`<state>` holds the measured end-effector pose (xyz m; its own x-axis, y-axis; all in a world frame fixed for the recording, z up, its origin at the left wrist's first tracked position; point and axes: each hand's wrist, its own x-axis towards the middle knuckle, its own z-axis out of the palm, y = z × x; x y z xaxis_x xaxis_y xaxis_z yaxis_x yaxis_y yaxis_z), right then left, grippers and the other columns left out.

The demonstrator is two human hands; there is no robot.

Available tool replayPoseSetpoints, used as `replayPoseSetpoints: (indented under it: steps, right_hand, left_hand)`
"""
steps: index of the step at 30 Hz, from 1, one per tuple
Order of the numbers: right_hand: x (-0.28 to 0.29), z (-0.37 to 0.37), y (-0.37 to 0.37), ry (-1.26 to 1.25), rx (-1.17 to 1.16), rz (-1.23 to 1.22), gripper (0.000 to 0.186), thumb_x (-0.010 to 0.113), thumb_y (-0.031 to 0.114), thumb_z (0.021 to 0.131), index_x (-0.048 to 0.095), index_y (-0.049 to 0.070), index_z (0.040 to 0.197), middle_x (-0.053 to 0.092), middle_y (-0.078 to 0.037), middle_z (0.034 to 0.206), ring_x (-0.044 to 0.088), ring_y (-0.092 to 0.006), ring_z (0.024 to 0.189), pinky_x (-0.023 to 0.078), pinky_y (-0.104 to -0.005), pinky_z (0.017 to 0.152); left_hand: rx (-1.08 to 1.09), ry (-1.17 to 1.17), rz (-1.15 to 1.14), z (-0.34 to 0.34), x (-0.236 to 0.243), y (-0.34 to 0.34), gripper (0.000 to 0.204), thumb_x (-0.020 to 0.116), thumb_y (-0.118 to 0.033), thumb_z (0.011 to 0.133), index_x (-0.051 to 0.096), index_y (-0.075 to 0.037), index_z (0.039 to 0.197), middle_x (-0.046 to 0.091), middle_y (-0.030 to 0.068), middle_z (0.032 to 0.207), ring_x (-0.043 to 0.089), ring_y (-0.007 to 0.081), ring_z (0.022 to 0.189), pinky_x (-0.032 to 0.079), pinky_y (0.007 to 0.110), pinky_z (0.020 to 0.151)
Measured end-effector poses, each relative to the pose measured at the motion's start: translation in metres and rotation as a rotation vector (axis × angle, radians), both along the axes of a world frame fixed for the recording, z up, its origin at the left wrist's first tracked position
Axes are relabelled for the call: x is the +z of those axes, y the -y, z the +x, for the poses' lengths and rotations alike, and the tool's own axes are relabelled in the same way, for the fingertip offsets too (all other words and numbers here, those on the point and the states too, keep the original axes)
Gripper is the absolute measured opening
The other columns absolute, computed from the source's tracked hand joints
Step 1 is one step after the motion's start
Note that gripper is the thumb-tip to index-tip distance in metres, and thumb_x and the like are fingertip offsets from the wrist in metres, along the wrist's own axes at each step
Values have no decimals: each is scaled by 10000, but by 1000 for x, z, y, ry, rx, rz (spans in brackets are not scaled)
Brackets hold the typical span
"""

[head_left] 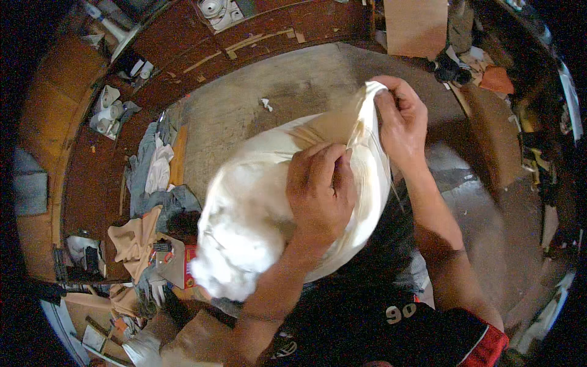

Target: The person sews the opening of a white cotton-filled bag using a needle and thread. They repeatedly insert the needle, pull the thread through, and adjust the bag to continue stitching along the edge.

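Note:
A bulging cream-white cushion [251, 183] fills the middle of the view. Its lower left part is a glaring, fluffy-looking white, and I cannot tell whether that is stuffing or cloth. My left hand [321, 189] lies across the cushion with its fingers curled closed on a fold of the fabric. Higher up and to the right, my right hand [403, 119] pinches the fabric's raised edge between thumb and fingers, pulling it into a peak. A few loose threads [396, 189] hang beside the fabric on the right.
Grey-blue and white cloths [162, 162] are heaped at the left. Below them lie a tan cloth [134, 235] and a red box [189, 266]. White rolls [109, 116] sit in a shelf. A white scrap [265, 104] lies on the worn floor [226, 116].

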<state>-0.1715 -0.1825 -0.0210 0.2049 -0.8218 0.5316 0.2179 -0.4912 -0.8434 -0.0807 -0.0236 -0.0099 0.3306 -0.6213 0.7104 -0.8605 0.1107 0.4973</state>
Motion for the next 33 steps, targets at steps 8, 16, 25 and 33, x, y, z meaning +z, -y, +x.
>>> replayPoseSetpoints:
  steps: [8, 16, 25, 33]
  right_hand:
    - [-32, -11, 34, -65, -21, 94, 175, 618, 55, 973, 696, -22, 1109, 727, -92, 1005, 644, -136, 940, 511, -297, 860]
    - [-31, -51, 19, -134, 39, 137, 178, 618, 24, 966, 703, -36, 1111, 737, -78, 1040, 652, -141, 959, 513, -294, 873]
    - [-29, -103, -16, -380, -262, 19, 197, 680, 68, 936, 731, -14, 1108, 755, -169, 1046, 720, -254, 975, 539, -346, 878]
    - [-19, -136, -65, -594, -156, 116, 214, 743, 147, 926, 713, -11, 1067, 741, -180, 1044, 710, -305, 893, 545, -383, 844]
  left_hand:
    - [-645, -249, 454, 5, 87, -118, 385, 767, -116, 866, 695, -42, 1237, 665, 185, 1322, 587, 412, 1306, 476, 514, 1109]
    - [-566, 79, 553, 101, 110, 90, 317, 682, -241, 994, 701, 0, 1199, 736, 170, 1155, 692, 281, 1113, 521, 375, 958]
    - [-1255, -382, 1154, 37, 4, 187, 327, 673, -290, 1017, 725, -20, 1194, 737, 32, 1071, 627, 111, 990, 509, 292, 891]
    - [-997, -702, 867, 37, -9, 186, 230, 652, -255, 1032, 692, -31, 1067, 678, -8, 899, 598, 80, 820, 492, 267, 740]
